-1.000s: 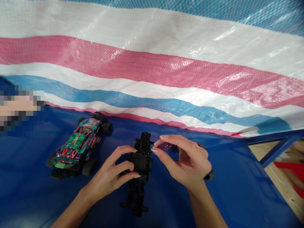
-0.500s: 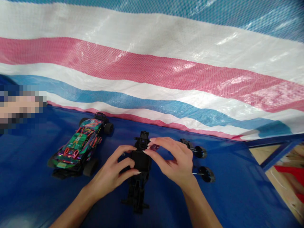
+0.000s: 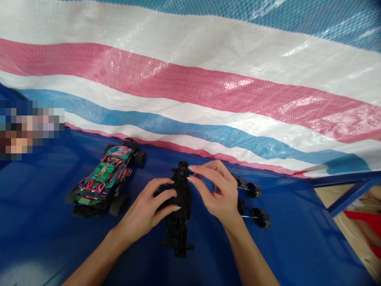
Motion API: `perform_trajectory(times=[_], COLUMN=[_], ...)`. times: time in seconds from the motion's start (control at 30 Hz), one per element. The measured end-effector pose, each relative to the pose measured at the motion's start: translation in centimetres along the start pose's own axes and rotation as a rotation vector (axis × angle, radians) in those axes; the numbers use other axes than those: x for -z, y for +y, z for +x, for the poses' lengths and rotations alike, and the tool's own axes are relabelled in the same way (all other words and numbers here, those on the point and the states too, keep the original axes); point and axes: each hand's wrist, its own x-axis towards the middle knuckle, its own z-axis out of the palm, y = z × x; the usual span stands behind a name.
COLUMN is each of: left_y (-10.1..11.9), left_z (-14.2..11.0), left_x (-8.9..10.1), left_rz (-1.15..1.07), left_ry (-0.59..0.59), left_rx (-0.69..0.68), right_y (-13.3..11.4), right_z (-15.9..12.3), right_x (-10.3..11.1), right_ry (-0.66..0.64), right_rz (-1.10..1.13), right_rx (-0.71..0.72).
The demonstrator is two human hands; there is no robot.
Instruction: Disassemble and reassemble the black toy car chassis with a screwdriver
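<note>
A black toy car chassis (image 3: 185, 200) lies lengthwise on the blue surface, its narrow far end pointing away from me. My left hand (image 3: 145, 204) grips it from the left, fingers curved over its broad middle part. At the far end, my right hand (image 3: 218, 192) has thumb and forefinger closed together at the chassis's right side. Whatever small piece is between those fingertips is too small to make out. Behind my right hand are black wheels on metal axles (image 3: 259, 217), partly covered by the hand.
A colourful green and red toy car (image 3: 102, 176) stands on the left. A striped plastic sheet (image 3: 190, 83) hangs behind the blue tabletop (image 3: 297, 238). A blue frame bar (image 3: 347, 198) is at the right edge. Another person's blurred-out hand (image 3: 29, 127) shows at far left.
My right fingertips have shifted slightly away from me along the chassis's far end. The small dark purplish piece seen at them before no longer shows. My left hand stays on the chassis.
</note>
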Motion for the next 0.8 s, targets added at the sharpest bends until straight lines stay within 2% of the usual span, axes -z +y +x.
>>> perform_trajectory(times=[0.07, 0.17, 0.23, 0.43, 0.5, 0.6, 0.67, 0.8], left_y=[-0.1, -0.2, -0.2, -0.1, -0.2, -0.3, -0.3, -0.3], left_z=[0.0, 0.0, -0.1, 0.0, 0.0, -0.1, -0.1, -0.1], left_x=[0.0, -0.1, -0.1, -0.3, -0.4, -0.4, -0.4, -0.4], left_rz=[-0.004, -0.017, -0.025, -0.035, -0.031, -0.023, -0.023, -0.031], left_ry=[-0.004, 0.014, 0.029, 0.046, 0.049, 0.035, 0.027, 0.03], left_rx=[0.007, 0.008, 0.006, 0.002, 0.004, 0.012, 0.009, 0.001], right_y=[0.1, -0.3, -0.5, -0.2, -0.3, -0.7, -0.8, -0.3], right_z=[0.1, 0.3, 0.2, -0.1, 0.0, 0.0, -0.2, -0.8], right_x=[0.2, 0.8, 0.9, 0.1, -0.1, 0.0, 0.0, -0.3], right_ry=[0.0, -0.116, -0.14, 0.047, 0.045, -0.078, -0.104, 0.043], right_rz=[-0.04, -0.016, 0.02, -0.064, -0.119, -0.101, -0.048, -0.026], right_rx=[0.014, 0.028, 0.039, 0.065, 0.08, 0.085, 0.074, 0.031])
